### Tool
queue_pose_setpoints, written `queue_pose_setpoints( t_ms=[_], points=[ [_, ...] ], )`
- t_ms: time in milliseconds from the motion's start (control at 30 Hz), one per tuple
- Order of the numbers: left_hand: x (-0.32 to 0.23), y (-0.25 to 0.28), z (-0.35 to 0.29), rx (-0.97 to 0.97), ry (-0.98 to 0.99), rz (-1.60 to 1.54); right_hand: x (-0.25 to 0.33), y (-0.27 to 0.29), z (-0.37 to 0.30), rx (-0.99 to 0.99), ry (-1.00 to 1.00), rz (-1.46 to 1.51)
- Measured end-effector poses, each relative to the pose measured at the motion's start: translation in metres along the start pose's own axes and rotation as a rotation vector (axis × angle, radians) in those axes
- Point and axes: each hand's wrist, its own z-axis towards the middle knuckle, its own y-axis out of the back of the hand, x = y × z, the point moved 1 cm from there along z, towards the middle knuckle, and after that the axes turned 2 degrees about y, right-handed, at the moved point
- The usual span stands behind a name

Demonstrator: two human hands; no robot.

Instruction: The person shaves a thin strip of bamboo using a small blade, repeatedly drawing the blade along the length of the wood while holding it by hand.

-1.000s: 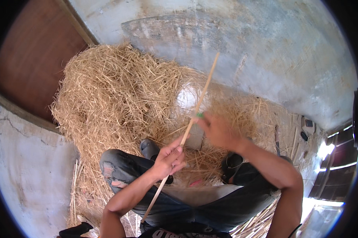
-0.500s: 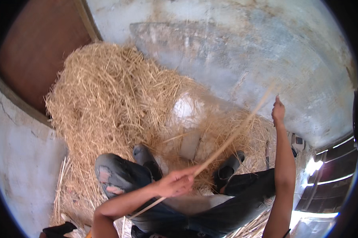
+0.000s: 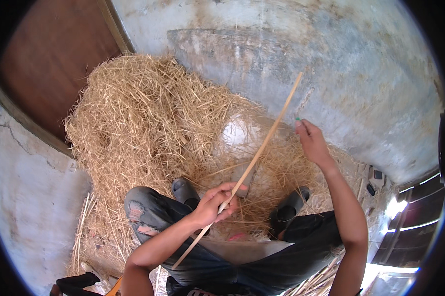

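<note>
A long, thin pale bamboo strip (image 3: 261, 149) lies slantwise across my lap, its far end raised toward the wall. My left hand (image 3: 212, 204) is closed around it below its middle, near my left knee. My right hand (image 3: 312, 142) is beside the strip's upper half, apart from it, with its fingers curled. A small green tip (image 3: 297, 119) pokes out at those fingertips; the rest of that object is hidden in the hand.
A big heap of straw-like shavings (image 3: 133, 113) fills the far left, against a brown door panel (image 3: 55, 64) and a stained wall (image 3: 341, 64). My dark clogs (image 3: 287, 209) stand among loose shavings. More strips (image 3: 314, 278) lie at lower right, and a small device (image 3: 378, 174) sits by the wall.
My right hand has come back from far right toward the middle, nearer the strip. The strip has swung more upright, and my left hand has shifted slightly up and left on it.
</note>
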Motion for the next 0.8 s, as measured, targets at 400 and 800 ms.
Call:
queue_pose_setpoints(
  t_ms=[400, 800],
  points=[
    [0.010, 0.002, 0.010, -0.007, -0.024, -0.021, 0.057, -0.042, -0.060, 0.348, 0.227, -0.006],
    [0.010, 0.000, 0.014, 0.000, -0.014, -0.106, 0.087, -0.078, -0.094, 0.515, 0.246, 0.030]
  ],
)
